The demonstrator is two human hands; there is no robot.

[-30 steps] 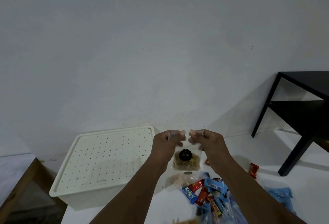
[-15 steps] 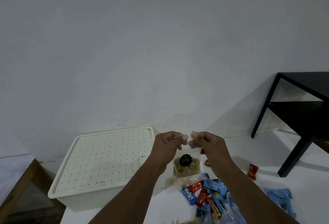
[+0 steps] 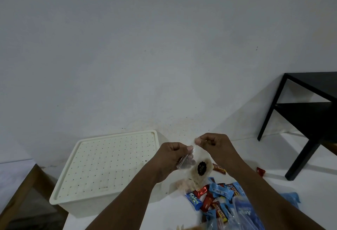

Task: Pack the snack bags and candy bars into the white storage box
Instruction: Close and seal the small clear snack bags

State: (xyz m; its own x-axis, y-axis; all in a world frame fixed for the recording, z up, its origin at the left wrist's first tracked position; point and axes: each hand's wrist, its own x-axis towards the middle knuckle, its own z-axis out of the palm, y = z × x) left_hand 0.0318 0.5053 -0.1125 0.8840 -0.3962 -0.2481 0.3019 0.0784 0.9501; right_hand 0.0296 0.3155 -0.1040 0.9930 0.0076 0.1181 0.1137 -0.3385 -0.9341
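Note:
A clear snack bag with a round black label and pale snacks hangs tilted above the table. My left hand pinches its left top corner and my right hand pinches its right top corner, slightly higher. The white storage box stands to the left with its dotted lid on. Below the bag lies a heap of red and blue candy bars. A blue snack bag lies near the bottom edge, partly hidden by my right forearm.
Two stray red candy bars lie on the white table to the right. A black side table stands at the far right. A wooden edge shows at the lower left. The wall is close behind.
My hands have moved apart, the left dropping and the right rising, so the clear bag's top is pulled wider and the bag tilts. The box and candy heap stay put.

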